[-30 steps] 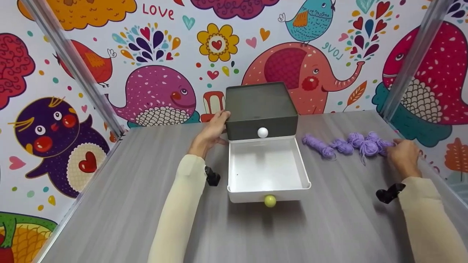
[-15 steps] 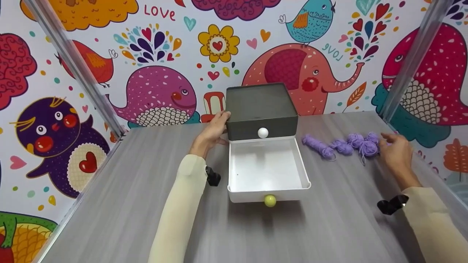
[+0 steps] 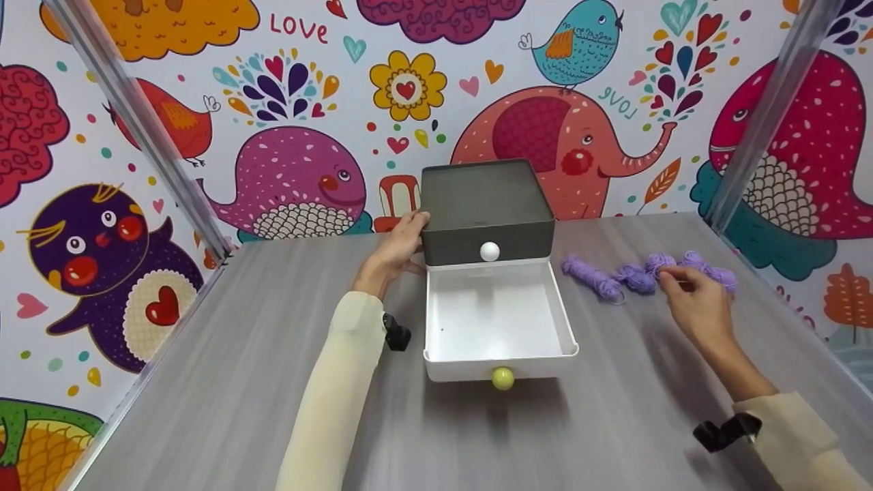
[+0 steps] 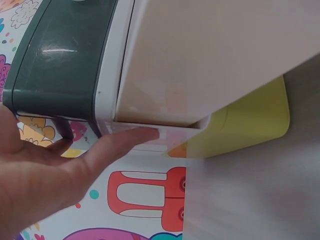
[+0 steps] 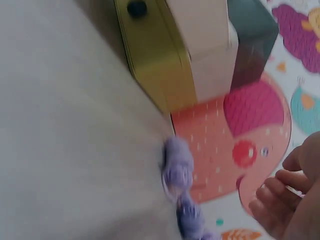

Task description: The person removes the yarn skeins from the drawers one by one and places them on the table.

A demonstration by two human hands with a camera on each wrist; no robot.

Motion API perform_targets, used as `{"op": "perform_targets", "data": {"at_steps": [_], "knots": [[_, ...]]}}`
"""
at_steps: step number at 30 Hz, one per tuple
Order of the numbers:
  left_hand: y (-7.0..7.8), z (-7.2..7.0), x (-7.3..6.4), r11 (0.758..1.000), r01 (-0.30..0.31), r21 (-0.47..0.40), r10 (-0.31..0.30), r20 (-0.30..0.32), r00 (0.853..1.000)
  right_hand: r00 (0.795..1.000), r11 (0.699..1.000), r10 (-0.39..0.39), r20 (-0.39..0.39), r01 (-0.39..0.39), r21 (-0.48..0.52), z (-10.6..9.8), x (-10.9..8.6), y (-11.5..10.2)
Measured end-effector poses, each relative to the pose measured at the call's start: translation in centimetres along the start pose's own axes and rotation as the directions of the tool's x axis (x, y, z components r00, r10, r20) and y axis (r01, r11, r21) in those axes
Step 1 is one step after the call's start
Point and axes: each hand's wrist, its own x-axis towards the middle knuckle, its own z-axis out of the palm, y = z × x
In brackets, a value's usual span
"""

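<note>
My left hand [image 3: 395, 249] rests against the left side of a stacked drawer box, its thumb [image 4: 122, 142] laid along the white tier in the left wrist view. On top is a dark grey drawer [image 3: 487, 198] with a white knob. Below it, a white drawer [image 3: 494, 317] with a yellow-green knob [image 3: 502, 378] is pulled out. Several purple yarn bundles [image 3: 592, 278] lie in a row to the right. My right hand [image 3: 702, 307] hovers over the row's right part, partly covering it; its fingers are loosely bent, with no yarn between them in the right wrist view.
A yellow bottom drawer [image 5: 160, 65] with a dark knob [image 5: 136, 8] forms the lowest tier. The grey table [image 3: 273, 382] meets a cartoon-printed wall [image 3: 300, 88] behind the box. Metal posts [image 3: 777, 116] stand at both back corners.
My right hand has moved left along the yarn row, from its right end toward the middle bundles. The left hand and the drawers stay as they were.
</note>
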Motion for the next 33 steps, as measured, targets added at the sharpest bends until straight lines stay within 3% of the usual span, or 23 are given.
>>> {"op": "perform_targets", "data": {"at_steps": [6,14,18,22,29,33], "knots": [[0.0,0.2,0.0,1.0,0.001,0.001,-0.001,-0.003,1.0,0.992,0.982,-0.121,-0.03,0.124,0.143,0.9,-2.8,-2.1],[0.0,0.2,0.1,1.0,0.009,0.024,-0.009,-0.004,1.0,0.973,0.945,-0.227,-0.042,0.231,0.23,1.3,-6.0,-5.6],[0.1,0.1,0.1,0.999,0.015,0.042,-0.015,-0.015,1.0,0.978,0.933,-0.207,-0.005,0.199,0.3,1.9,-7.4,-7.1],[0.1,0.1,0.0,0.999,0.019,0.05,-0.018,-0.02,1.0,0.979,0.928,-0.185,0.085,0.146,0.342,2.5,-8.9,-8.2],[-0.1,0.0,0.0,0.999,0.012,0.053,-0.011,-0.026,1.0,0.952,0.922,-0.152,0.266,0.04,0.385,4.2,-10.9,-9.2],[-0.1,0.1,0.0,0.999,0.008,0.054,-0.007,-0.03,1.0,0.935,0.926,-0.155,0.32,0.024,0.377,5.3,-11.6,-9.2]]}}
